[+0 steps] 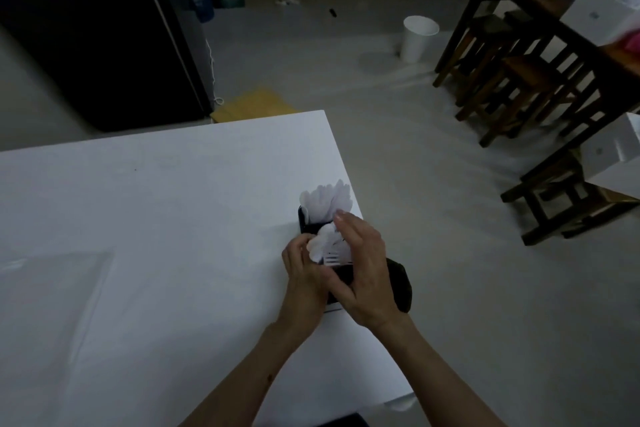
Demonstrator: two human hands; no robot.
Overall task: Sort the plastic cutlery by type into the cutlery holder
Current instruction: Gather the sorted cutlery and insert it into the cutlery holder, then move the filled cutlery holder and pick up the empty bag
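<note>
A black cutlery holder (304, 218) stands near the right edge of the white table (156, 236). Its far compartment holds a fan of white plastic cutlery (327, 199). Closer to me, a bunch of white spoons (323, 241) sticks up, with a white fork (332, 258) just below it. My left hand (304, 277) is at the holder's left side and pinches the spoon bunch with curled fingers. My right hand (367, 270) arches over the holder from the right. Its fairly straight fingers lie against the cutlery and its thumb lies across the holder's front. The hands hide most of the holder.
A dark rounded object (401, 284) lies just right of my right hand at the table's edge. Beyond the table are a white bin (417, 38) on the floor, wooden stools (512, 87) under a wooden table at right, and a black cabinet (97, 28) at back left.
</note>
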